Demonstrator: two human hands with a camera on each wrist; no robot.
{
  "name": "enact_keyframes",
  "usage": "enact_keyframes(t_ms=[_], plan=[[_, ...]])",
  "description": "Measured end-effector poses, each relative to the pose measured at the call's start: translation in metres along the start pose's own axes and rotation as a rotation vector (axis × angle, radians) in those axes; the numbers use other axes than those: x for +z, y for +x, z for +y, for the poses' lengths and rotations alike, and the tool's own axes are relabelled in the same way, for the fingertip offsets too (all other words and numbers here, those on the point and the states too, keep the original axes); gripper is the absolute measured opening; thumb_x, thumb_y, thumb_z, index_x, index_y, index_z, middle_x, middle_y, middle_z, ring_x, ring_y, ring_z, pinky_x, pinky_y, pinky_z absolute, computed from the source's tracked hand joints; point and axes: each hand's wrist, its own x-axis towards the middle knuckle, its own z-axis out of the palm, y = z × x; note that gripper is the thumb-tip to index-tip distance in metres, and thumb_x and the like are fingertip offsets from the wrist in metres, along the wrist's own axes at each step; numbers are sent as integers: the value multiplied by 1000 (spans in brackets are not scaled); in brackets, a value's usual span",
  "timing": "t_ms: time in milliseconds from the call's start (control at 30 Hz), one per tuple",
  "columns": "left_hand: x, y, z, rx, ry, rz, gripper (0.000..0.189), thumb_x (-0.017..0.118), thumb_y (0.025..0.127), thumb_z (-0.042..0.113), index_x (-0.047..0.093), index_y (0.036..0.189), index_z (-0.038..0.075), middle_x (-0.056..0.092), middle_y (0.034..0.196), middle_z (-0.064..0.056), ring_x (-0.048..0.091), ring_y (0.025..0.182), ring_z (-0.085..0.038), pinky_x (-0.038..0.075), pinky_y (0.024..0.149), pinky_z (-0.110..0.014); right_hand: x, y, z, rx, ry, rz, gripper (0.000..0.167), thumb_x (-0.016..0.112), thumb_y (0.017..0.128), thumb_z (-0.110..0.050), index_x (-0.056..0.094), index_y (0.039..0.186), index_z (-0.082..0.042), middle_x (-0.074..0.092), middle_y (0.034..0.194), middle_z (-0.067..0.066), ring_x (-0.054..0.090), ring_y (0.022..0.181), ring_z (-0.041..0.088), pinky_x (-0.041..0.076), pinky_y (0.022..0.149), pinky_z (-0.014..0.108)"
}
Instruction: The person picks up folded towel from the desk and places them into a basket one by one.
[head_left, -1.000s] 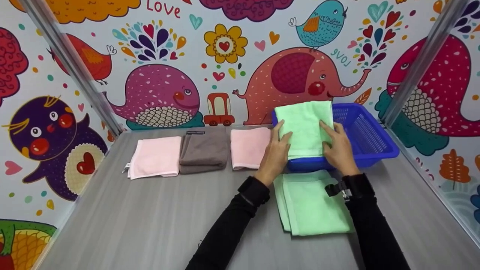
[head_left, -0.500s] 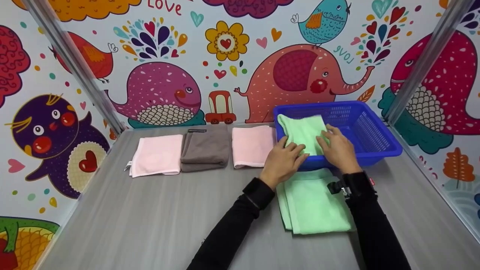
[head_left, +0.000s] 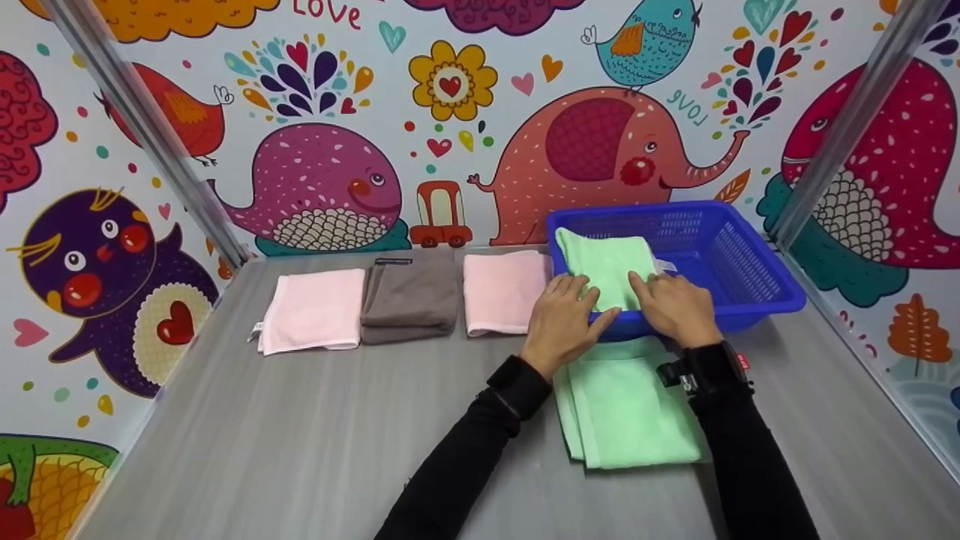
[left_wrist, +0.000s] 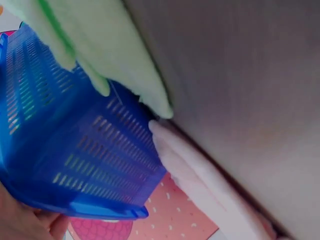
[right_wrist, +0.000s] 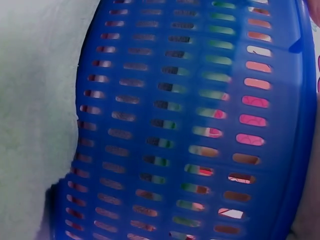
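A folded light-green towel (head_left: 611,266) lies at the left end of a blue perforated basket (head_left: 731,259). My left hand (head_left: 562,321) is over the basket's front-left rim, fingers relaxed and reaching in beside the towel. At the towel's right side my right hand (head_left: 675,304) rests over the front rim, thumb and fingers touching the cloth; some fingertips are hidden. In the left wrist view, part of the left hand (left_wrist: 30,220) shows by the rim of the basket (left_wrist: 95,150). The right wrist view shows mostly the slotted basket wall (right_wrist: 165,105).
Another folded green towel (head_left: 630,412) lies on the grey table (head_left: 300,442) before the basket, under the right wrist. Left of the basket sit a pink towel (head_left: 504,292), a grey-brown towel (head_left: 410,296) and a second pink towel (head_left: 315,309) in a row. Patterned walls enclose the table.
Both hands lowered the green towel from above the rim into the basket's left end. Since then the right hand's fingers have shifted slightly down and inward; the left hand has barely moved.
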Motion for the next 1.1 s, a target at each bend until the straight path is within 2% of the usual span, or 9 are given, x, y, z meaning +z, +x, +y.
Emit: enact_keyframes(t_ms=[167, 433, 533, 633, 733, 833, 900, 967, 1100], plan=[[0, 1, 2, -18, 12, -21, 58, 40, 103, 66, 75, 119, 23, 75, 119, 0, 57, 133, -21, 33, 123, -38, 0, -1, -2, 7, -15, -34, 90, 13, 108, -64, 69, 125, 5, 66, 124, 33, 61, 113, 54, 45, 89, 70], [-3, 6, 4, -10, 48, -119, 73, 41, 95, 80, 73, 119, 18, 78, 110, 1, 58, 132, -17, 21, 129, -40, -1, -4, -6, 25, -22, -67, 89, 16, 108, -64, 71, 127, 3, 65, 128, 35, 59, 118, 56, 43, 93, 72], [-3, 8, 4, -8, 12, -156, 73, 40, 96, 79, 72, 120, 18, 78, 113, 1, 57, 134, -18, 24, 128, -41, 1, -4, -4, 17, -31, 3, 82, 21, 110, -60, 73, 123, 2, 66, 125, 35, 57, 117, 56, 42, 94, 72], [-4, 9, -1, -12, -83, -167, 64, 42, 99, 73, 71, 123, 20, 74, 123, 2, 55, 136, -20, 27, 126, -42, 6, -3, -3, -26, -18, 164, 70, 32, 111, -51, 77, 111, 2, 71, 112, 33, 59, 113, 55, 43, 96, 70], [-7, 8, -11, -16, -252, -144, 52, 45, 104, 61, 68, 129, 22, 64, 141, 0, 51, 141, -21, 30, 125, -41, 14, -2, -3, -101, 23, 327, 55, 44, 111, -42, 78, 100, 0, 74, 97, 27, 64, 103, 50, 47, 93, 65], [-12, 9, -27, -35, -410, -99, 46, 47, 106, 50, 64, 138, 22, 52, 155, -3, 46, 145, -23, 33, 123, -42, 21, -3, -3, -170, 51, 412, 46, 51, 109, -36, 78, 94, -3, 73, 90, 21, 65, 90, 43, 50, 86, 60], [-16, 8, -40, -63, -447, -75, 47, 46, 107, 48, 60, 143, 21, 49, 158, -5, 45, 147, -25, 34, 122, -45, 23, -4, -2, -203, 68, 422, 41, 55, 107, -35, 78, 92, -5, 72, 90, 17, 65, 84, 38, 50, 82, 56], [-22, 6, -56, -105, -441, -74, 49, 45, 107, 47, 56, 147, 21, 48, 159, -5, 43, 148, -26, 34, 122, -47, 23, -6, 0, -226, 74, 407, 38, 57, 106, -36, 79, 93, -7, 71, 91, 15, 65, 83, 35, 51, 79, 54], [-33, -6, -86, -205, -425, -80, 50, 49, 107, 44, 51, 152, 21, 47, 159, -6, 43, 147, -28, 34, 121, -53, 20, -9, 5, -246, 62, 326, 37, 58, 105, -41, 80, 102, -11, 74, 98, 12, 69, 88, 32, 53, 79, 53]])
